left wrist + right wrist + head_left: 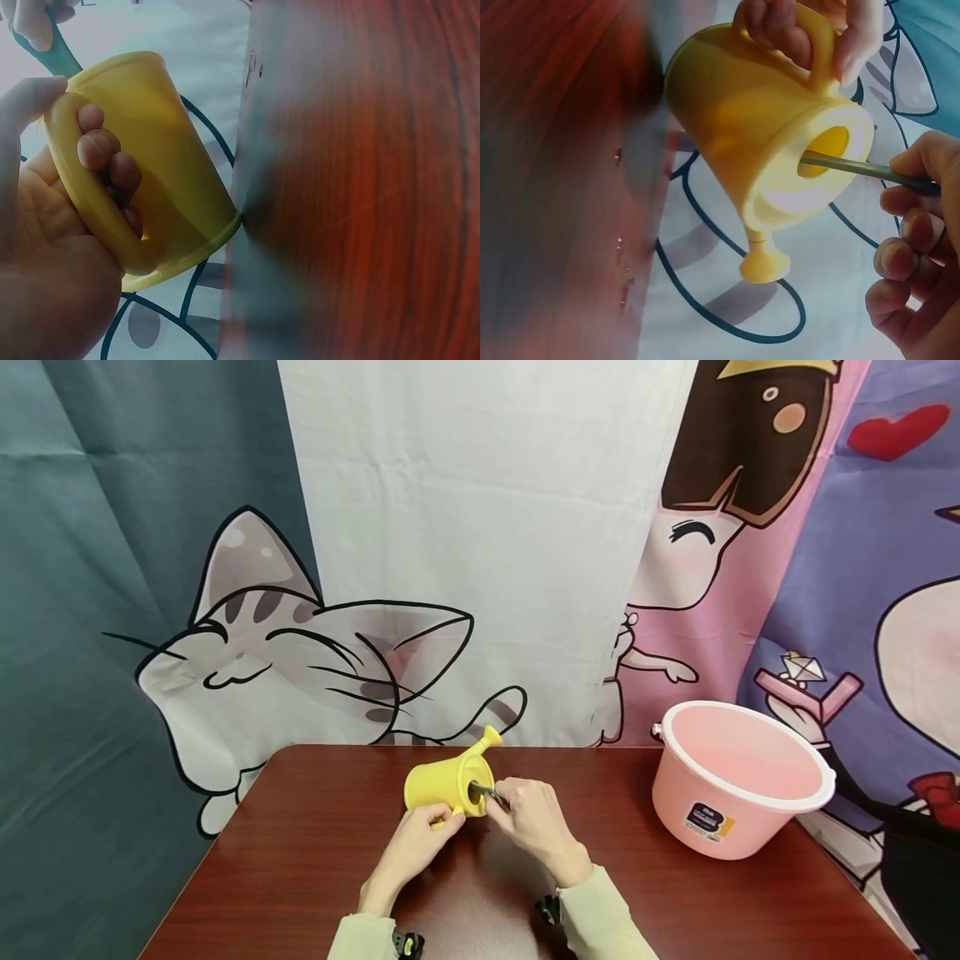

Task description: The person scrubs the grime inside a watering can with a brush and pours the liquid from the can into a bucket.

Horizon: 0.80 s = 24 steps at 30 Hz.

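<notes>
A yellow toy watering can (435, 783) leans over the wooden table, its round opening turned towards my right hand and its sprinkler spout pointing up and away. My left hand (422, 842) grips the can by its handle, fingers curled through the loop in the left wrist view. My right hand (536, 822) pinches a slim dark-green tool (862, 169) between thumb and fingers. That tool reaches through the opening in the can's top, so its far end is hidden inside; in the left wrist view its handle (56, 54) looks flat and wider.
At the table's right side stands a pink bucket (738, 814) with a white rim and a label. The reddish-brown table (300, 860) ends just beyond the can, before a cloth backdrop (480, 527) printed with cartoon figures. Small dark marks (620, 247) show along the table edge.
</notes>
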Tool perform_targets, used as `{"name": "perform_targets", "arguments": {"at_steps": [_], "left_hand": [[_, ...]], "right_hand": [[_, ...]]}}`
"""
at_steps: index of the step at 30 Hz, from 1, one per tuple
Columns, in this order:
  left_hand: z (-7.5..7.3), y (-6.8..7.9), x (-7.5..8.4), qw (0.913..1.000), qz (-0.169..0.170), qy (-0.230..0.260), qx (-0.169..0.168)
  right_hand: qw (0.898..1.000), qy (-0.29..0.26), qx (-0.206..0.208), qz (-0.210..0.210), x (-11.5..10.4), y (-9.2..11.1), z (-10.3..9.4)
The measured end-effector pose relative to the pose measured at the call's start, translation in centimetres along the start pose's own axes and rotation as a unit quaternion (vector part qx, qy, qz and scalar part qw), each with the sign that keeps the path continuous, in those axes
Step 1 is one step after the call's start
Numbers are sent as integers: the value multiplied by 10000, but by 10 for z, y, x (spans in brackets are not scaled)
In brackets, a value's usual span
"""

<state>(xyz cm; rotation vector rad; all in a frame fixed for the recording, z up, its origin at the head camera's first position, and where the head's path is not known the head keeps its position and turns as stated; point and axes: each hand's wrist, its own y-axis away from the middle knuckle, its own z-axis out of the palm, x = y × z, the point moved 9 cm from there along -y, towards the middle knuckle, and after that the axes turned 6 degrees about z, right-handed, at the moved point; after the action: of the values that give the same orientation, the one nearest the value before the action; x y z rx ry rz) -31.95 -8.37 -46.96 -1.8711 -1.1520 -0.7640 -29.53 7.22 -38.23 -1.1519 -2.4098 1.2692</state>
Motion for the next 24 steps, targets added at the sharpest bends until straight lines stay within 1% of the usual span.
{"name": "perform_targets", "arguments": {"at_steps": [3, 6, 10, 13, 19, 24], "left_hand": [[0, 1, -1, 10000, -26, 9, 0], [0, 2, -2, 10000, -51, 10, -18], [1, 2, -2, 9999, -98, 20, -42], [1, 1, -2, 9999, -115, 7, -42], [-1, 0, 0, 10000, -40, -68, 19], [-1, 0, 1, 10000, 12, -81, 40]], "right_hand": [[9999, 49, 48, 139, 3, 2, 3], [9993, 89, 2, 364, 8, 5, 8], [9973, -12, -102, 723, 16, 7, 14], [9959, -109, -195, 877, 18, 8, 18], [9949, 50, -384, 935, 19, 9, 24], [9971, 36, -219, 731, 17, 8, 20]]}}
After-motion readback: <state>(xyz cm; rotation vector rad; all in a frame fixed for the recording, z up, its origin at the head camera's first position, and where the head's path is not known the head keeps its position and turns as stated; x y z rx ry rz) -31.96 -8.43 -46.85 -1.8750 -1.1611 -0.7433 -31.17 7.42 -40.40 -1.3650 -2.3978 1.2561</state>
